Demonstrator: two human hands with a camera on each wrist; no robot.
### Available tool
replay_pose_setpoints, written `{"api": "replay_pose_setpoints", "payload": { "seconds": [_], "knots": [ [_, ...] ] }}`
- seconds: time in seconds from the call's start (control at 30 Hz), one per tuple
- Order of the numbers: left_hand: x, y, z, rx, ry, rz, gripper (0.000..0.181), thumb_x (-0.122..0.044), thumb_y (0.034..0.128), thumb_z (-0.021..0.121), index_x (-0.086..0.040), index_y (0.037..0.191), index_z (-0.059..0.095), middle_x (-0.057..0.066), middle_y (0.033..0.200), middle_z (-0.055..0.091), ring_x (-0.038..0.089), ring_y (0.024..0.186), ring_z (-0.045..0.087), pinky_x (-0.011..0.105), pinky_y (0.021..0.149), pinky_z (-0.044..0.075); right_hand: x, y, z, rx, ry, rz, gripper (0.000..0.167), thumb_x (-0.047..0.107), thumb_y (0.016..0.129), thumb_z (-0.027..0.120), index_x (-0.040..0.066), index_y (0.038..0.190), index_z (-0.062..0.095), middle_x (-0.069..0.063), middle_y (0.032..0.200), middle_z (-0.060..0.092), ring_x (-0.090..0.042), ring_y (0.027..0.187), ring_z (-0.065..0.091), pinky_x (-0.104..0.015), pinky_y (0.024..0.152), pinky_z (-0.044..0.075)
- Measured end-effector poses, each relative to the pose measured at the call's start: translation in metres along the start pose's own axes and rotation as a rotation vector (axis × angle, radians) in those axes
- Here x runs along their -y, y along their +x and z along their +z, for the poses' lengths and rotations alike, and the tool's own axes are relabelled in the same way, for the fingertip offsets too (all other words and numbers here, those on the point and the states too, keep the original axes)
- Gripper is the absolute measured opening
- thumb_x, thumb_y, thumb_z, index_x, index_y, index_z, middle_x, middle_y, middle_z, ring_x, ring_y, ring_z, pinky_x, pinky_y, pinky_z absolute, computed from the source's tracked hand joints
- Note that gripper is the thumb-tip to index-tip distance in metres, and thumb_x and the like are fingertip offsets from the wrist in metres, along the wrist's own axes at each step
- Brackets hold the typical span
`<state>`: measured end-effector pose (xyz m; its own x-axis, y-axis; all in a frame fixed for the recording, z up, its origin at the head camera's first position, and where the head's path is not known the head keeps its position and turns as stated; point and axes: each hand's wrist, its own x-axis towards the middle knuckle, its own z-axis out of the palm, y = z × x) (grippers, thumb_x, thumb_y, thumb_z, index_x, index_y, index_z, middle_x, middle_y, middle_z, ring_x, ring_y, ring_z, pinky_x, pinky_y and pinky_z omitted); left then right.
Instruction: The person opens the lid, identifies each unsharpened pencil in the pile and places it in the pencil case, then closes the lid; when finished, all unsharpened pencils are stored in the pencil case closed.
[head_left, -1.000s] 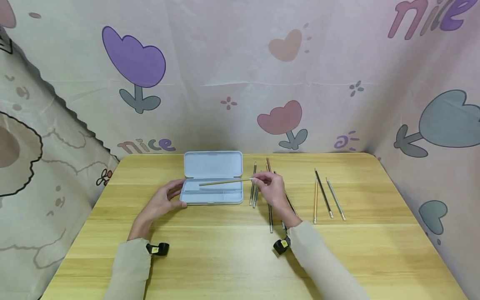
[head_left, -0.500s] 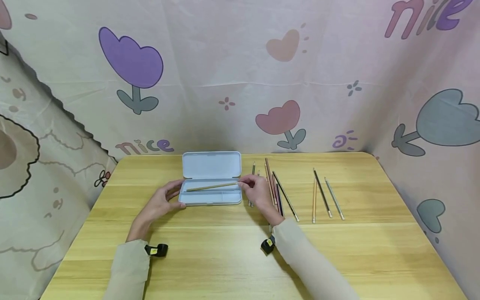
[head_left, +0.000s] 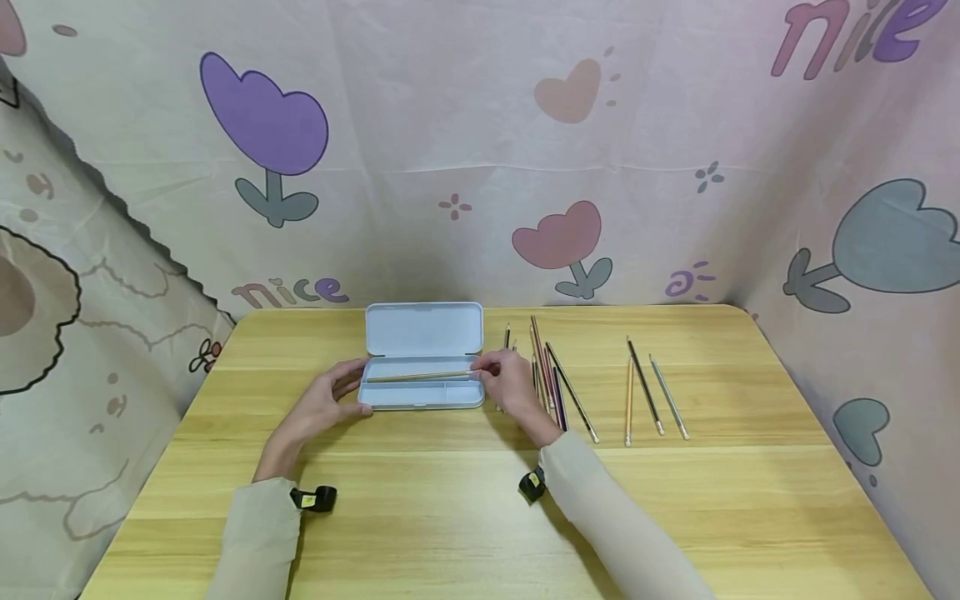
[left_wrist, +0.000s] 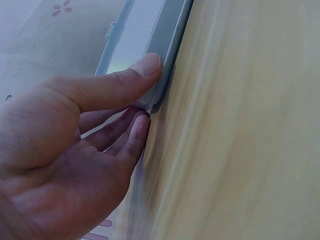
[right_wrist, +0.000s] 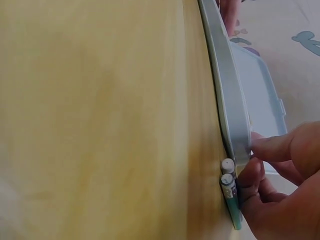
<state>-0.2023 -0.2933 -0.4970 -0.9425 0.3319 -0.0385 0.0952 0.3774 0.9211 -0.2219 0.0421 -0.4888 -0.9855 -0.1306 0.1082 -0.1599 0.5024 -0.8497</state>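
Observation:
A light blue pencil case (head_left: 424, 330) stands with its lid raised near the table's back edge. My left hand (head_left: 324, 406) holds its left end; in the left wrist view, the thumb (left_wrist: 146, 65) lies over the case's rim and the other fingers are at the corner. With thumb and fingertips, my right hand (head_left: 513, 388) pinches the right end of a yellowish pencil (head_left: 416, 377), which lies lengthwise in or just over the long rear compartment. In the right wrist view the case wall (right_wrist: 232, 95) hides most of that pencil.
Several dark and reddish pencils (head_left: 573, 393) lie beside and partly behind the right hand. Farther right are an orange pencil (head_left: 629, 400), a black pencil (head_left: 646, 387) and a grey-green pencil (head_left: 669, 397). Two white-ended pencils (right_wrist: 228, 180) lie against the case's right end.
My right hand has moved left and slightly down, bringing the pencil from above the case into line with the rear compartment. The left hand stays on the case.

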Motion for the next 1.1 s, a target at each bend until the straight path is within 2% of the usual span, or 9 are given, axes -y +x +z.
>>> {"api": "replay_pose_setpoints", "payload": {
  "seconds": [0.3, 0.5, 0.73, 0.97, 1.1],
  "knots": [
    [-0.001, 0.002, 0.000, 0.000, 0.006, 0.007, 0.084, 0.005, 0.0844, 0.079, 0.002, 0.156, 0.035, 0.029, 0.153, 0.041, 0.050, 0.142, 0.039, 0.046, 0.116, 0.040, 0.000, 0.002, -0.001, 0.017, 0.001, 0.027, 0.008, -0.001, 0.091, 0.075, 0.002, 0.098, 0.078, -0.009, 0.096, 0.062, -0.019, 0.082, 0.060, -0.022, 0.064, 0.057],
    [-0.002, 0.003, 0.000, 0.001, 0.014, 0.008, 0.084, 0.006, 0.0841, 0.079, 0.002, 0.156, 0.035, 0.029, 0.153, 0.040, 0.050, 0.141, 0.039, 0.046, 0.116, 0.040, 0.002, -0.001, -0.005, 0.003, 0.059, 0.020, 0.015, 0.001, 0.091, 0.076, 0.000, 0.105, 0.075, -0.010, 0.099, 0.063, -0.019, 0.084, 0.061, -0.022, 0.066, 0.059],
    [-0.002, 0.004, 0.000, 0.003, 0.015, 0.018, 0.084, 0.005, 0.0843, 0.079, 0.003, 0.156, 0.036, 0.029, 0.153, 0.041, 0.050, 0.141, 0.039, 0.046, 0.116, 0.040, 0.008, -0.010, -0.023, -0.026, 0.089, -0.002, 0.019, 0.006, 0.092, 0.076, 0.003, 0.111, 0.074, -0.005, 0.098, 0.066, -0.017, 0.081, 0.062, -0.022, 0.057, 0.055],
    [0.000, 0.001, 0.000, 0.000, 0.001, 0.024, 0.084, 0.008, 0.0839, 0.078, 0.004, 0.155, 0.035, 0.031, 0.153, 0.041, 0.051, 0.141, 0.040, 0.040, 0.114, 0.042, 0.008, -0.025, -0.042, -0.056, 0.086, -0.111, 0.018, 0.005, 0.092, 0.076, 0.001, 0.109, 0.074, -0.005, 0.095, 0.071, -0.020, 0.085, 0.068, -0.029, 0.074, 0.062],
    [0.001, 0.001, 0.000, 0.001, -0.001, 0.022, 0.085, 0.007, 0.0836, 0.079, 0.004, 0.156, 0.035, 0.031, 0.153, 0.041, 0.051, 0.140, 0.040, 0.042, 0.114, 0.042, 0.006, -0.036, -0.055, -0.063, 0.105, -0.103, 0.019, 0.005, 0.092, 0.076, 0.003, 0.111, 0.074, -0.004, 0.095, 0.071, -0.020, 0.086, 0.066, -0.029, 0.072, 0.061]
  ]
}}
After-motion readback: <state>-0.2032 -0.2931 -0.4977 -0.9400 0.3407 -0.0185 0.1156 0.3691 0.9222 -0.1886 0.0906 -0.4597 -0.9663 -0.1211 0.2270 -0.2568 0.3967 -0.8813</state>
